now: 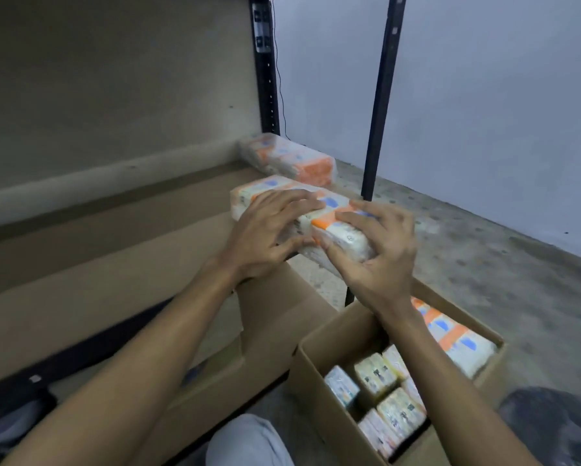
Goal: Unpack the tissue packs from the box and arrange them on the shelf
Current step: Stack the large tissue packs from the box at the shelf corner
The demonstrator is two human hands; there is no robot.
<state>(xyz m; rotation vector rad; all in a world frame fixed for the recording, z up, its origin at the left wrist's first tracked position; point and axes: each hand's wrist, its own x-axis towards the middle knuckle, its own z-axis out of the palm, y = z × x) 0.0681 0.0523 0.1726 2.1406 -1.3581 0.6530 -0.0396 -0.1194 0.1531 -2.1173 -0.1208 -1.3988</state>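
A tissue pack (331, 200), white with orange bands and blue marks, lies on the brown shelf board (114, 264) at its front right corner, its near end overhanging the edge. My left hand (265, 233) lies over its top with the thumb against the near side. My right hand (379, 250) grips the near end, fingers on top and thumb on the end face. A second tissue pack (292, 159) lies further back on the shelf by the rear post. The open cardboard box (319, 361) stands on the floor below my right arm, holding one flat pack (457, 338) and several upright packs (376, 378).
Black shelf posts stand at the rear (265, 79) and front right (379, 105). A box flap (275, 317) leans against the shelf edge. Grey concrete floor (484, 257) and a pale wall lie to the right. My knee (248, 442) is at the bottom; a dark object (551, 428) sits at bottom right.
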